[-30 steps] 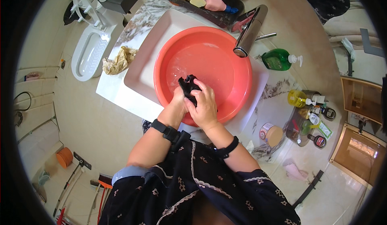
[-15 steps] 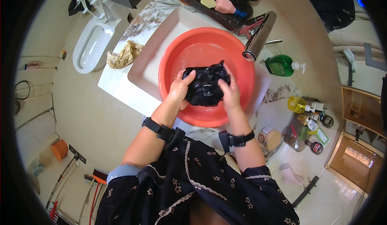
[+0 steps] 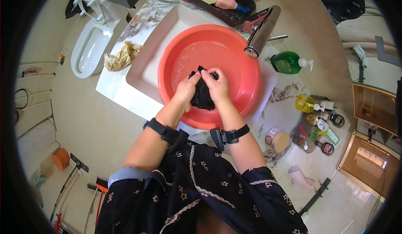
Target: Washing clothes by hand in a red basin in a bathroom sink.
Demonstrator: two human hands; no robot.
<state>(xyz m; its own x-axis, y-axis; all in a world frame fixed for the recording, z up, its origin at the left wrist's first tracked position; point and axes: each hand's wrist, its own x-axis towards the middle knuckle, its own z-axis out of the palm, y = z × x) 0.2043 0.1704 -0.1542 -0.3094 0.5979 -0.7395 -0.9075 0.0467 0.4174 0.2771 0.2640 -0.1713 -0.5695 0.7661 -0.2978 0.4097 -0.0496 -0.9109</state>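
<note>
A wet black cloth [image 3: 202, 96] is bunched between my two hands over the red plastic basin [image 3: 250, 104]. My left hand [image 3: 186, 90] grips its left side, fingers wrapped behind it. On the other side my right hand [image 3: 216, 86] is closed on the cloth, thumb near the left thumb at the top. Folds of the cloth hang below the hands. Water with some foam [image 3: 184, 64] lies in the basin, which sits in a white rectangular sink [image 3: 140, 68].
A chrome faucet [image 3: 263, 32] reaches over the basin's upper right rim. Beside it stands a green pump bottle [image 3: 287, 62]. A crumpled beige cloth [image 3: 122, 56] lies left of the sink. A yellow bottle [image 3: 305, 103] and a lidded jar [image 3: 277, 139] are at right; a black tray [image 3: 209, 1] holds soap bars.
My right hand has moved left toward my left hand. The black cloth, spread wide between them before, is now gathered into a narrow bunch. The whole view has shifted slightly.
</note>
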